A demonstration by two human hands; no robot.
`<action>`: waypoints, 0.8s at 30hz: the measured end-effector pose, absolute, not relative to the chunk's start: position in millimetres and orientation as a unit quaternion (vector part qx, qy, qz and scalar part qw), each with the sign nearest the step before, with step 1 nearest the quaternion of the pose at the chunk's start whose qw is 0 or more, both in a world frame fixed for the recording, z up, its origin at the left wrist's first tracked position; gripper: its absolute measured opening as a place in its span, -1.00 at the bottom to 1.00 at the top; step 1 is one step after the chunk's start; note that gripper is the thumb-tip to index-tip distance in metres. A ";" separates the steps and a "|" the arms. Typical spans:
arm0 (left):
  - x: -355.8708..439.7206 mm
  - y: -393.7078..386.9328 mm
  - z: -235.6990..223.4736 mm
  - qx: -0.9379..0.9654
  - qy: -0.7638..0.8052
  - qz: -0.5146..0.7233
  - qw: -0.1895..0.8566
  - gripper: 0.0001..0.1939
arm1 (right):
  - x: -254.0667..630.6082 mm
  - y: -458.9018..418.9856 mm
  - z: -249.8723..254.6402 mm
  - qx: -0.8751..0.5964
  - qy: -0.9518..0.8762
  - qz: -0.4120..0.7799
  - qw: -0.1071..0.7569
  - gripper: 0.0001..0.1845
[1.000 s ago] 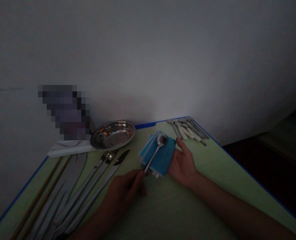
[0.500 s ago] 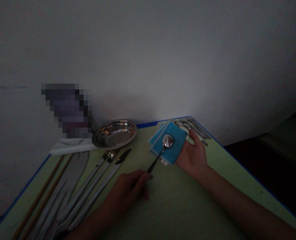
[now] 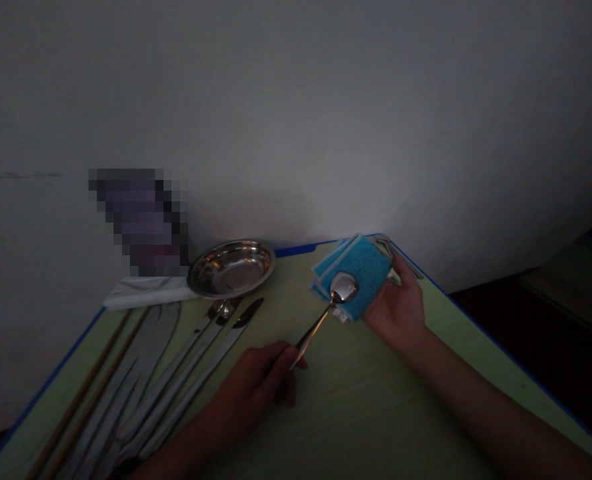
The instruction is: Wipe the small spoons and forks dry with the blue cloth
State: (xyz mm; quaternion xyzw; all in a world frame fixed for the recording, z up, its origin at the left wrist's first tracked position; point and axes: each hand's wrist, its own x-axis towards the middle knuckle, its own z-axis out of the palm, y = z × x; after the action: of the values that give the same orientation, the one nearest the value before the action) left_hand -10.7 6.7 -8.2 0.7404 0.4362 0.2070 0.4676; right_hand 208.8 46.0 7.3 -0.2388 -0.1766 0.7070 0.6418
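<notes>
spoon [image 3: 333, 300], above counter [image 3: 356, 387], head [image 3: 345, 288] over cloth [image 3: 373, 270]. left hand [image 3: 261, 379]: fingers closed on handle [image 3: 317, 325]. right hand [image 3: 400, 310]: fingers holding cloth. risk: spoon twisting or dropping, likely cause a pinch so near the handle's end.

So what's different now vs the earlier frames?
Right hand has carried the blue cloth farther out and rightward, now hiding more of the far-corner cutlery. Left hand and spoon shifted slightly right; the spoon's bowl now sits lower against the cloth. Nothing grabbed or released. Steel dish and knives beside it: unchanged.
</notes>
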 end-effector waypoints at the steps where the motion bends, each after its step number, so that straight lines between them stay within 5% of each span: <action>1: -10.7 6.6 -8.4 0.739 0.440 0.208 0.466 -0.65 | 207.8 46.0 6.6 -0.236 -0.173 0.711 0.639 -0.57; 11: -10.3 4.4 -6.2 0.740 0.441 0.190 0.471 -0.64 | 187.9 41.5 4.0 -0.251 -0.215 0.720 0.610 -0.79; 17: -11.0 3.8 -9.0 0.759 0.438 0.178 0.448 -0.64 | 200.2 42.9 -5.0 -0.336 -0.389 0.636 0.575 -0.59; 24: -13.2 2.4 -4.4 0.765 0.460 0.169 0.419 -0.64 | 210.7 45.8 -4.4 -0.405 -0.486 0.578 0.516 -0.63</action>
State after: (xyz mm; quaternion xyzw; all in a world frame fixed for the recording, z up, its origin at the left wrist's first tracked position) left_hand -13.2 2.4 -4.4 0.7645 0.4596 0.1692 0.4191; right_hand 210.7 45.8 -4.4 -0.4053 -0.4856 0.5777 0.5159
